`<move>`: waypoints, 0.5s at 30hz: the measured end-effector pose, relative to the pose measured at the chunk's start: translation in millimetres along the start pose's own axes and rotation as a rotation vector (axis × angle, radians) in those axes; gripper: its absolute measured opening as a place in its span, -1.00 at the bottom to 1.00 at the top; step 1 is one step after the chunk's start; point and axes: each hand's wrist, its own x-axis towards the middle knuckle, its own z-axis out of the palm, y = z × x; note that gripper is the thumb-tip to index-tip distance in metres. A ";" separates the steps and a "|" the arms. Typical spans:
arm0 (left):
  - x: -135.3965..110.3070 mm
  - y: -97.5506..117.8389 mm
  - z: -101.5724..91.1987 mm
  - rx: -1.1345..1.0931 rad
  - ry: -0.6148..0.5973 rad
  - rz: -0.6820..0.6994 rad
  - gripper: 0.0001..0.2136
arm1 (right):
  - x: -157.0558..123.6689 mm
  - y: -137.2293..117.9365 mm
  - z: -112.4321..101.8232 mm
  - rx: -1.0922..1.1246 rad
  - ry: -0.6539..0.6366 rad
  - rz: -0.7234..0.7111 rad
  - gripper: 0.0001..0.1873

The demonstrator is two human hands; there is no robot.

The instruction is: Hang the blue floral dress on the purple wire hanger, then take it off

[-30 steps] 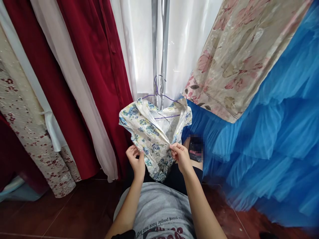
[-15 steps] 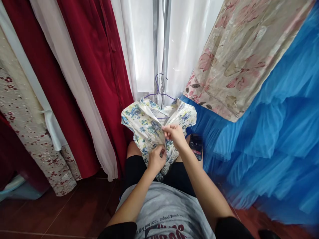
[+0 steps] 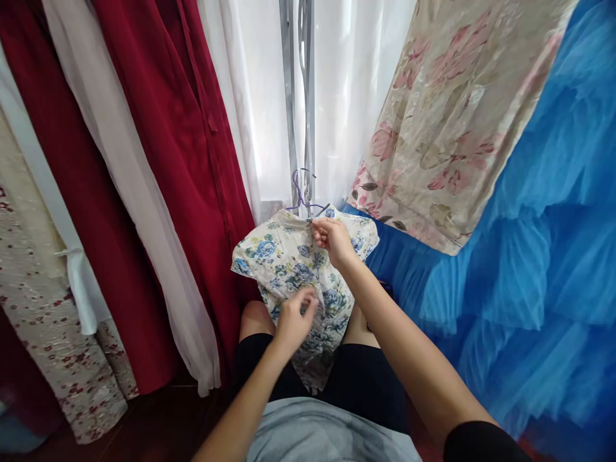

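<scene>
white floral garment [image 3: 289, 263], thin purple hanger [image 3: 301, 202]

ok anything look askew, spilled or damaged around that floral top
Nothing stands out: the floral top is on a purple hanger, no tear or spill is visible, and the right hand pinches its neckline.

The single head-worn camera looks forward and steeply down, with the wearer's grey shirt [image 3: 332, 433] at the lower edge. The view centres at close range on the floral blouse [image 3: 296, 260], beside the right hand [image 3: 333, 239]. The wide field includes red cloth [image 3: 178, 128] at left and blue ruffled fabric [image 3: 510, 289] at right.
</scene>
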 end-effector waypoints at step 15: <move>161.7 59.4 -102.5 0.164 0.455 0.302 -0.79 | -2.4 39.4 -7.6 -0.341 0.015 -0.161 -0.76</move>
